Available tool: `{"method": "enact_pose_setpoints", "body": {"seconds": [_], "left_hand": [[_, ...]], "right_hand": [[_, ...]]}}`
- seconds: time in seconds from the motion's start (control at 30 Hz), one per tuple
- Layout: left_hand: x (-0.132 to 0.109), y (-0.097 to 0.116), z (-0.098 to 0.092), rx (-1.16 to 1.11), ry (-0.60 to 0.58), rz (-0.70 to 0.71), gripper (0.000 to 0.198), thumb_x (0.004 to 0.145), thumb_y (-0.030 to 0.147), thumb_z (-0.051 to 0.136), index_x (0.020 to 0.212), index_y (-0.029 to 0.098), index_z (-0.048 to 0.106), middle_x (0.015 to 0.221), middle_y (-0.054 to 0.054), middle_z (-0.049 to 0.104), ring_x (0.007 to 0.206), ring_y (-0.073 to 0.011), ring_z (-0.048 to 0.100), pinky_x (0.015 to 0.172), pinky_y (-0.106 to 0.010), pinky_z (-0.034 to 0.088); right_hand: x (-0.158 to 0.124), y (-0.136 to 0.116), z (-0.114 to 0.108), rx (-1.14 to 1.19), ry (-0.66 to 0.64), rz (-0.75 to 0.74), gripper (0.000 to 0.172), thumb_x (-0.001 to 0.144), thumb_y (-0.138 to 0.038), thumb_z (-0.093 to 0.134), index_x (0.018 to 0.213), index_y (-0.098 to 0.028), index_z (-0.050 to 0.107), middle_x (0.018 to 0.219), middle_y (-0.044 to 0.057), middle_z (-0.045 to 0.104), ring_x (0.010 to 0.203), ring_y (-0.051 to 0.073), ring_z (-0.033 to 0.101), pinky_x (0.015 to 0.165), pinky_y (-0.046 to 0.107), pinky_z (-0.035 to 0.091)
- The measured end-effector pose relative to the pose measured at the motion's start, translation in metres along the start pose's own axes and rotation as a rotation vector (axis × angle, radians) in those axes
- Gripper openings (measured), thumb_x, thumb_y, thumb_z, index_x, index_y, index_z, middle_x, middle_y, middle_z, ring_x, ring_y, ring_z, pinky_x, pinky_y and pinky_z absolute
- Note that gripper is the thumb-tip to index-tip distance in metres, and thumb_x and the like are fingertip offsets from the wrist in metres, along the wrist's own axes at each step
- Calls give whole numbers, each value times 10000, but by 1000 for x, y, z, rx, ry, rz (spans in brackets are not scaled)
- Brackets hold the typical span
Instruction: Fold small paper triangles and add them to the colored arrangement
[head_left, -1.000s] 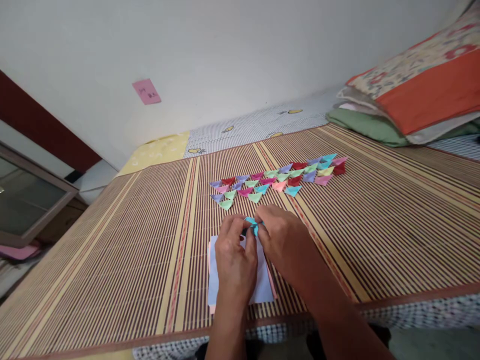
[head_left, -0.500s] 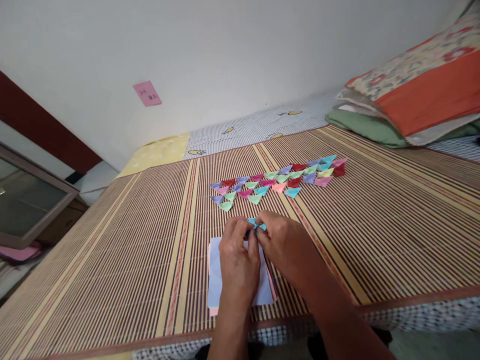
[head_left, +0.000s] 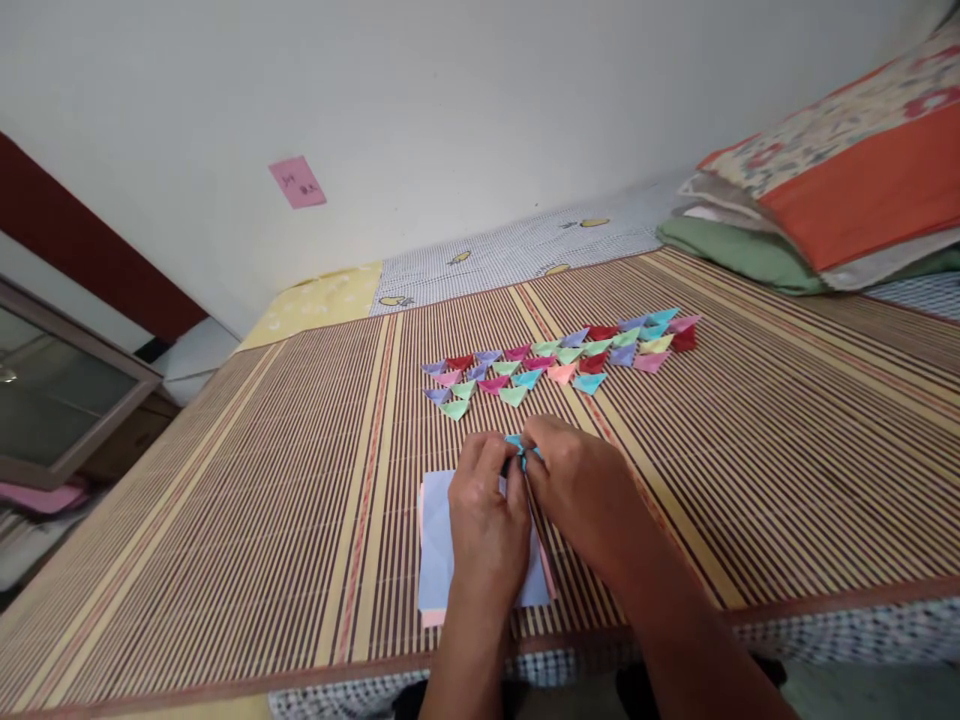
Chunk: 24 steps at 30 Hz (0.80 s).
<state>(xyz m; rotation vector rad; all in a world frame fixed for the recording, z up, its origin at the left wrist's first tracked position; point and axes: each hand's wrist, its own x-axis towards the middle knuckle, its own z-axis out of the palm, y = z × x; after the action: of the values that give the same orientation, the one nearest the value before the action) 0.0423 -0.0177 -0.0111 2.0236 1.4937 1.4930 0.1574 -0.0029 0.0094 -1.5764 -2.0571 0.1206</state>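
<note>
My left hand (head_left: pixel 486 515) and my right hand (head_left: pixel 581 490) meet over the striped bamboo mat (head_left: pixel 262 500), fingertips pinched together on a small teal folded paper piece (head_left: pixel 516 444). Most of that piece is hidden by my fingers. Under my hands lies a stack of square paper sheets (head_left: pixel 439 560), pale blue on top with pink edges showing. Beyond my hands, several small folded paper triangles (head_left: pixel 559 358) in many colours lie in rows on the mat.
Folded bedding and an orange patterned pillow (head_left: pixel 840 190) sit at the far right. A pink note (head_left: pixel 298 182) is stuck on the white wall. A framed glass pane (head_left: pixel 52 400) leans at the left. The mat's near edge (head_left: pixel 825 595) runs just below my wrists.
My hands have closed tighter on the teal piece, so less of it shows. The view has shifted slightly; the triangles and sheets have not moved.
</note>
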Motion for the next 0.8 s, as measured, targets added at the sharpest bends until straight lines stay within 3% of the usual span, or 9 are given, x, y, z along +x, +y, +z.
{"method": "enact_pose_setpoints", "body": {"seconds": [0.3, 0.53, 0.63, 0.73, 0.8], "left_hand": [[-1, 0, 3, 32, 43, 33, 222, 891, -11, 559, 845, 204, 589, 894, -16, 606, 825, -159, 600, 717, -276, 462], [-1, -8, 2, 6, 58, -52, 212, 880, -1, 582, 848, 205, 618, 857, -9, 617, 806, -167, 583, 715, -297, 451], [1, -13, -1, 6, 50, -78, 206, 876, 4, 589, 831, 203, 618, 846, -7, 614, 783, -164, 576, 694, -294, 443], [2, -18, -4, 27, 55, -77, 201, 873, 8, 592, 829, 203, 617, 852, -7, 611, 789, -164, 576, 690, -292, 443], [3, -19, -5, 48, 63, -68, 200, 875, 9, 589, 833, 202, 618, 862, -10, 614, 810, -167, 585, 702, -296, 448]], "right_hand": [[1, 0, 4, 38, 68, -2, 175, 909, -65, 500, 810, -190, 571, 797, 38, 651, 704, 192, 600, 618, 319, 276], [4, 0, 1, 36, -44, -75, 168, 889, -45, 520, 833, -175, 611, 829, 51, 660, 738, 202, 601, 647, 311, 324], [5, 7, -3, 147, -61, -90, 143, 894, -76, 553, 861, -174, 651, 866, 53, 666, 805, 211, 629, 694, 304, 383], [7, 17, -9, 323, 39, -113, 128, 901, -114, 569, 902, -176, 681, 916, 62, 674, 874, 209, 645, 769, 305, 443], [8, 21, -13, 405, 155, -105, 125, 908, -135, 556, 875, -177, 670, 873, 52, 671, 821, 187, 640, 766, 296, 463]]}}
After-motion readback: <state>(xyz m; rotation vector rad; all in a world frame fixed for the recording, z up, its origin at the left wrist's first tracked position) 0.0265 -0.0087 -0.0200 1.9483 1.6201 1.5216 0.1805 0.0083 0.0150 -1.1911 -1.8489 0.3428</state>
